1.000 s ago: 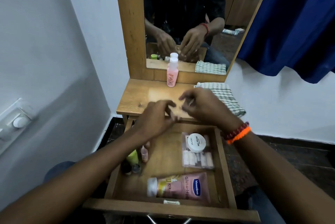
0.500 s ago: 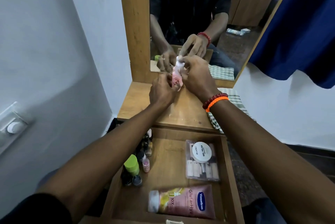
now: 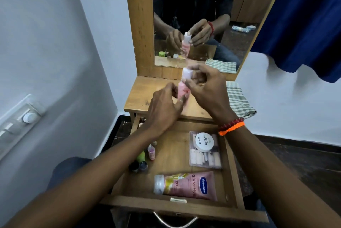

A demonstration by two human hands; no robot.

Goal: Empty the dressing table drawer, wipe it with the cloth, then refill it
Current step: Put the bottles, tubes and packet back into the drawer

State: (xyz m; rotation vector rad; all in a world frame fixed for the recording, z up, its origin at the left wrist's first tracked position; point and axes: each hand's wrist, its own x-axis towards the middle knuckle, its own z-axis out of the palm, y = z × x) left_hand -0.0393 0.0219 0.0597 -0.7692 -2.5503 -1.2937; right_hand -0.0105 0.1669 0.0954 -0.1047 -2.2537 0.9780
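Observation:
Both hands hold a small pink bottle [image 3: 181, 88] with a white cap above the dressing table top [image 3: 140, 95]. My left hand [image 3: 164, 109] grips its lower body; my right hand [image 3: 204, 87] pinches it near the cap. Below them the wooden drawer [image 3: 231, 168] stands pulled out. Inside lie a pink Vaseline tube [image 3: 186, 184], a clear packet of nail tips [image 3: 204, 157] with a white nail polish remover tub [image 3: 205, 141] on it, and several small bottles [image 3: 143, 157] along the left side. A green-and-white checked cloth [image 3: 239, 101] lies folded on the table's right end.
A mirror [image 3: 193, 15] in a wooden frame rises behind the table top and reflects the hands and bottle. A white wall with a switch panel [image 3: 20, 122] is on the left. A blue curtain [image 3: 304, 15] hangs at upper right. The drawer handle [image 3: 173, 221] projects toward me.
Both hands reached from the table's front edge to the pink bottle by the mirror, gripped it, and have now lifted it toward me, off the table top.

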